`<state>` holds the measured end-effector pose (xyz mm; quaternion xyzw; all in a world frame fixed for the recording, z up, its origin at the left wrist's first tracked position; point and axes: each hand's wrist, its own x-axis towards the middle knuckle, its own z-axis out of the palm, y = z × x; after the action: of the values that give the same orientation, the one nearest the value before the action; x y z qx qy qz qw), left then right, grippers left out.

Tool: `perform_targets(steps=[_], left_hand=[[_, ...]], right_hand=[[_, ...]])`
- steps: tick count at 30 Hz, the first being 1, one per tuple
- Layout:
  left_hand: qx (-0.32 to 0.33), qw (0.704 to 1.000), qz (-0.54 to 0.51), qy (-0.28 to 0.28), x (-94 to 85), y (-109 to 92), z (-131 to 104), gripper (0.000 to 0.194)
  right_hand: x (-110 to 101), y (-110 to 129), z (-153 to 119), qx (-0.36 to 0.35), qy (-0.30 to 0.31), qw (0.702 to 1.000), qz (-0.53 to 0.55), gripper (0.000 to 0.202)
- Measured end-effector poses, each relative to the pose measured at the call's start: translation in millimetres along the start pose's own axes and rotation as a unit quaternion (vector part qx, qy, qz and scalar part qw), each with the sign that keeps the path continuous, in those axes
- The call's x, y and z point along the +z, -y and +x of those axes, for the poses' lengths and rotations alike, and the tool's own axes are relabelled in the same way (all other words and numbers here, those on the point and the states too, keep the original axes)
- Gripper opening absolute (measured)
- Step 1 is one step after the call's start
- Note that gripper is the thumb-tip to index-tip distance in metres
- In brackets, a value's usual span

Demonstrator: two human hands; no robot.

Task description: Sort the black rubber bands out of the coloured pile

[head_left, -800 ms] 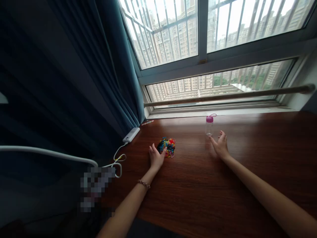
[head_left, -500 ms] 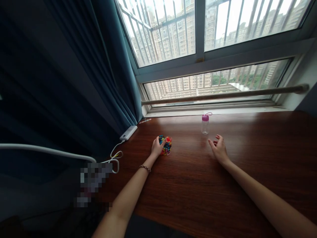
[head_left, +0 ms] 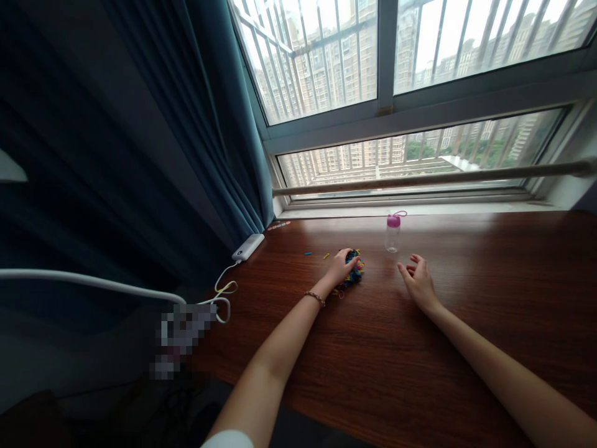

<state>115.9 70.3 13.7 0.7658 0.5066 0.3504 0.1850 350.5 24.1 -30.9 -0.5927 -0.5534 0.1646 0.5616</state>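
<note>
In the head view, my left hand (head_left: pixel 342 266) curls over a heap of small multicoloured pieces (head_left: pixel 357 272), its fingers closed round the near left side and hiding part of it. The pieces are too small to name surely; they look thin and looped, like paper clips or little bands. A blue piece (head_left: pixel 308 253) and a yellow piece (head_left: pixel 326 256) lie loose to the left of that hand. My right hand (head_left: pixel 418 281) is held above the table, its fingers apart and slightly bent, with nothing in it. Just behind it stands a clear bottle (head_left: pixel 392 241) with a pink lid and strap.
The brown wooden table (head_left: pixel 489 280) reaches up to a barred window. At its left edge a white power bank (head_left: pixel 248 247) has a white cable (head_left: pixel 227 287) plugged in. A strip of small coloured dots (head_left: pixel 278 225) lies by the sill. A blue curtain (head_left: pixel 224 137) hangs left.
My left hand has moved right across the table, and the colourful heap has moved with it. Two loose pieces now lie behind on the left. My right hand stays nearly in place.
</note>
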Motion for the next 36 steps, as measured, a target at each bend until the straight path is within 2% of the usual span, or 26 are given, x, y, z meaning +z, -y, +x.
perform_targets(steps=[3,6,9,12,15,17,19,23,29,33,36], left_hand=[[0.023,1.0,-0.001,0.02,1.7,-14.4,4.7,0.047],[0.041,0.999,-0.006,0.032,-13.3,-21.9,-4.4,0.052],[0.054,0.998,0.009,0.031,-38.4,-17.4,-33.9,0.055],[0.021,0.995,0.099,-0.009,-58.1,-0.5,-77.0,0.069],[-0.058,0.981,0.183,-0.014,-60.9,16.7,-111.9,0.094],[-0.073,0.976,0.206,0.009,-53.6,21.3,-120.3,0.102],[-0.072,0.975,0.208,0.025,-41.6,18.8,-115.3,0.106],[-0.072,0.981,0.174,0.036,-11.4,2.4,-82.1,0.111],[-0.055,0.993,0.105,-0.018,26.7,-15.1,-33.4,0.113],[-0.003,0.997,0.07,-0.033,31.7,-20.6,-14.1,0.108],[0.072,0.996,0.03,-0.035,17.3,-18.6,-7.0,0.098]], right_hand=[[-0.2,1.2,-0.4,0.002,-0.001,1.0,-0.005,0.062],[-0.3,2.0,-1.0,-0.008,0.0,1.0,-0.005,0.061],[-0.1,2.9,-1.6,-0.013,0.003,1.0,-0.003,0.06],[0.9,3.8,-2.0,-0.015,0.004,1.0,-0.005,0.059],[2.3,4.1,-2.1,-0.022,0.008,1.0,-0.009,0.057],[2.9,4.1,-2.1,-0.024,0.011,1.0,-0.014,0.056],[3.2,4.2,-2.1,-0.024,0.012,0.999,-0.018,0.056],[3.6,3.6,-2.1,-0.022,0.014,0.999,-0.022,0.055],[5.7,3.7,-1.9,-0.03,0.008,0.999,-0.025,0.054],[5.1,6.7,-2.5,-0.033,0.008,0.999,-0.025,0.053],[4.3,8.6,-3.2,-0.033,0.009,0.999,-0.02,0.052]])
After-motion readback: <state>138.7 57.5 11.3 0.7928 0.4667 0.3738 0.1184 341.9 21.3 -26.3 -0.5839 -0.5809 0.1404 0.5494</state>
